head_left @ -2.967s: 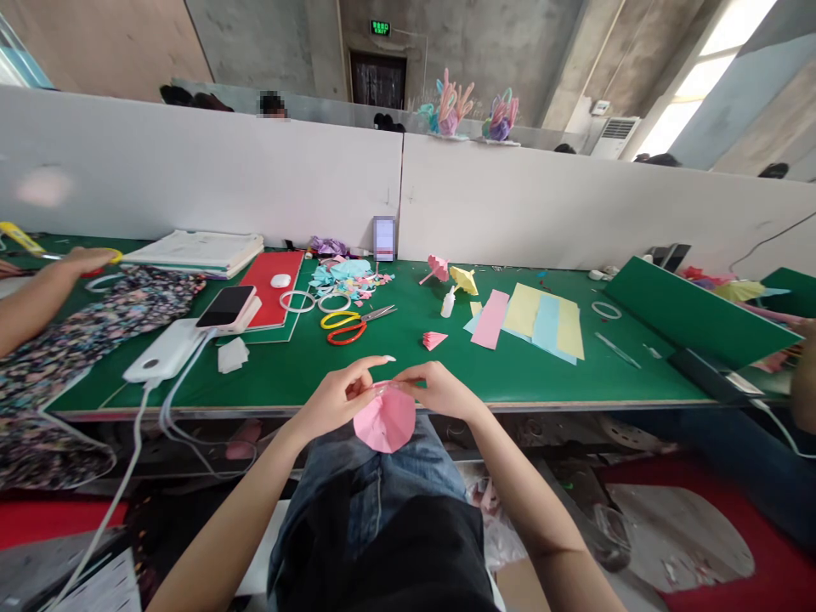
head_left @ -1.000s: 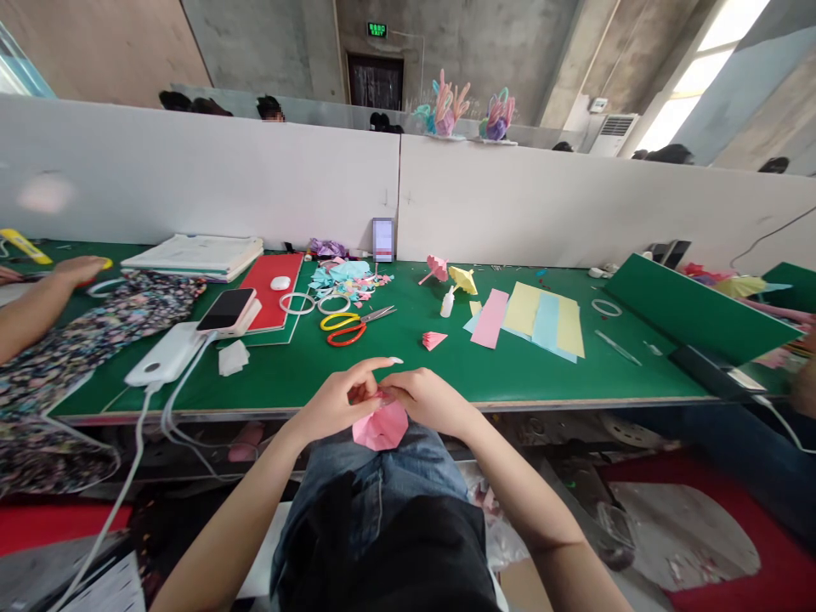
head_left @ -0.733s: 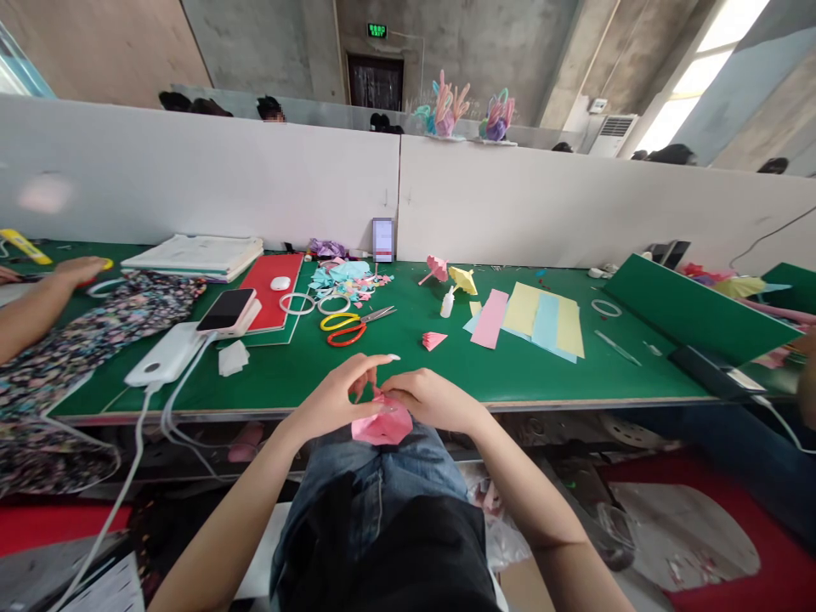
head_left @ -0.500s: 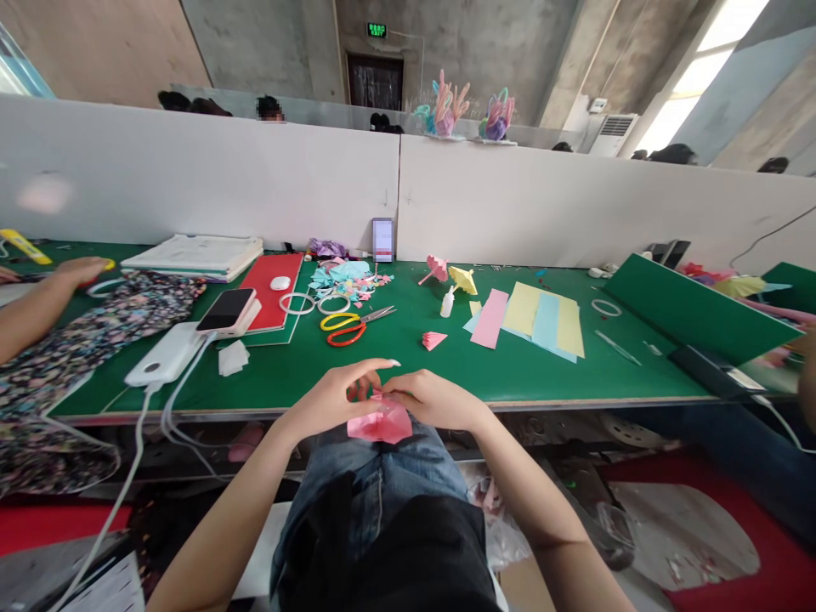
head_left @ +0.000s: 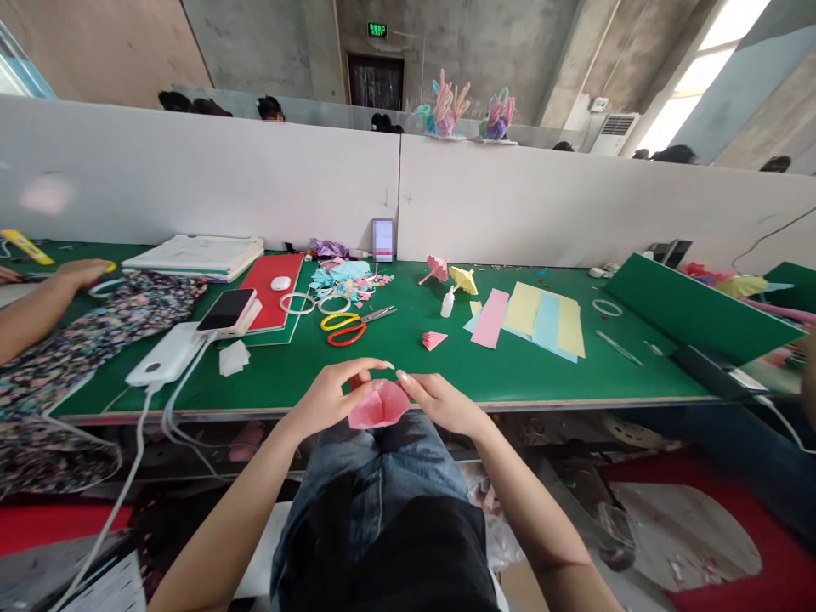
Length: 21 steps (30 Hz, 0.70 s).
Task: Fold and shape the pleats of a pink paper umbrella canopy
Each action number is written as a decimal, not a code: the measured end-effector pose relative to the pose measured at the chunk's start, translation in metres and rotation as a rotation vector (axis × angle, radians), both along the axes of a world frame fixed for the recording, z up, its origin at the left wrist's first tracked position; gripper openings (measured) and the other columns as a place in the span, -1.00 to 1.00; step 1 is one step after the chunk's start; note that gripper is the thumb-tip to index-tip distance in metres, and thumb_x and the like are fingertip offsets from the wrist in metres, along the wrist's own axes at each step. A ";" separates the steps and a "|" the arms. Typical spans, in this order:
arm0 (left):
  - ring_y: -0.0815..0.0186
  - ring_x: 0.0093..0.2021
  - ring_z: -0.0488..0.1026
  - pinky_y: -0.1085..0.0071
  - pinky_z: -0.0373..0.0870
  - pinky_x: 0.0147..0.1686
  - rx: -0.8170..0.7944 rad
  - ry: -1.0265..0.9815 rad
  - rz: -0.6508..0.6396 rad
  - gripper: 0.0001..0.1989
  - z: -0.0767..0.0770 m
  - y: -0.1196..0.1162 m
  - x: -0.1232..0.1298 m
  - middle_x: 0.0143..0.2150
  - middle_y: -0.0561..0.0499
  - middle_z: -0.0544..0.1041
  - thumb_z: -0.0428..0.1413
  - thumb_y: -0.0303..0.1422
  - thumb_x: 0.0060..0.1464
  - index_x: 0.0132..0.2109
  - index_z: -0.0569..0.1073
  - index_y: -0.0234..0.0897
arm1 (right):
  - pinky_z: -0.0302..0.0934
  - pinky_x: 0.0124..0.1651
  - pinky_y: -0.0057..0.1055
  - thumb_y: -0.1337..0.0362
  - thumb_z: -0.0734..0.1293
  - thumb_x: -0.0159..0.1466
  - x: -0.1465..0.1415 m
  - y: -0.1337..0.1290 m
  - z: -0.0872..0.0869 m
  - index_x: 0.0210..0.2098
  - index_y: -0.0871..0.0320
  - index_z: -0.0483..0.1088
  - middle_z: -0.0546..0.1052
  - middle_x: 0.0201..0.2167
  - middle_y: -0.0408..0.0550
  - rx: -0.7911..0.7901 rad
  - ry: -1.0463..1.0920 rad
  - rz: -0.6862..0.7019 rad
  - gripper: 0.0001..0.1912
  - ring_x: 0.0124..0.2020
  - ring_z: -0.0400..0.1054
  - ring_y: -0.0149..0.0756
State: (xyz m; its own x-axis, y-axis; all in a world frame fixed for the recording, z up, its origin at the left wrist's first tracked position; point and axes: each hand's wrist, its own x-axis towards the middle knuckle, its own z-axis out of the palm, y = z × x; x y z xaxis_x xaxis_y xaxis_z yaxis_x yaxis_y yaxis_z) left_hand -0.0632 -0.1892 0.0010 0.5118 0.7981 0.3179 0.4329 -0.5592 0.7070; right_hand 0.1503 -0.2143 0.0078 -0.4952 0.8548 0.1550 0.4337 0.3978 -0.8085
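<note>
A piece of folded pink paper [head_left: 377,410] hangs between my hands, just in front of the table edge and over my lap. My left hand [head_left: 335,393] pinches its left and upper side between thumb and fingers. At its upper right, my right hand [head_left: 439,398] closes thumb and fingertips on the paper's edge. Beyond the hands on the green table lie a pleated pink paper piece [head_left: 434,340] and scissors [head_left: 357,324] with yellow and orange handles. A small white glue bottle [head_left: 447,303] stands near a pink paper umbrella [head_left: 437,269] and a yellow paper umbrella [head_left: 463,280].
Paper sheets [head_left: 541,319] lie to the right, with a green board [head_left: 701,310] beyond. Coloured scraps [head_left: 344,276], a phone [head_left: 228,309] and a white power bank with cables [head_left: 162,357] are at left. Another person's hand [head_left: 82,272] is at far left.
The pink paper has been raised slightly and turned, so its hollow, creased face shows now. My right fingers have shifted from its top middle to its upper right edge.
</note>
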 end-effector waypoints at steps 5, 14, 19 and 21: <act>0.42 -0.45 0.36 0.52 0.36 -0.32 0.045 -0.070 0.049 -0.75 -0.002 -0.001 0.002 -0.49 0.12 0.41 0.03 -0.33 0.15 -0.04 0.45 -0.23 | 0.23 -0.09 -0.38 -0.03 -0.06 0.38 0.002 -0.004 -0.015 -0.31 0.18 0.39 0.48 -0.36 -0.09 -0.139 0.217 0.004 -0.44 -0.30 0.35 -0.33; 0.44 -0.53 0.31 0.54 0.30 -0.45 0.103 -0.255 0.209 -0.77 -0.007 -0.005 0.012 -0.56 0.15 0.37 0.09 -0.29 0.11 -0.09 0.44 -0.27 | 0.31 -0.08 -0.33 -0.11 0.42 -0.01 -0.006 -0.009 -0.042 0.03 0.23 0.28 0.52 -0.14 0.08 -0.253 0.375 0.186 -0.25 -0.11 0.42 -0.19; 0.41 -0.50 0.37 0.51 0.35 -0.39 0.103 -0.269 0.227 -0.67 -0.012 -0.004 0.016 -0.53 0.12 0.44 0.09 -0.27 0.11 0.01 0.39 -0.25 | 0.30 -0.27 -0.40 0.05 0.37 0.15 -0.016 -0.008 -0.044 -0.25 0.25 0.45 0.57 -0.40 -0.03 -0.099 0.194 -0.027 -0.64 -0.39 0.44 -0.29; 0.40 -0.47 0.39 0.50 0.37 -0.36 0.066 -0.215 0.188 -0.62 -0.013 0.000 0.011 -0.48 0.10 0.48 0.09 -0.25 0.11 0.06 0.36 -0.24 | 0.27 -0.32 -0.43 0.07 0.36 0.17 -0.016 -0.005 -0.042 -0.30 0.26 0.47 0.56 -0.44 -0.04 -0.080 0.154 -0.036 -0.67 -0.43 0.41 -0.31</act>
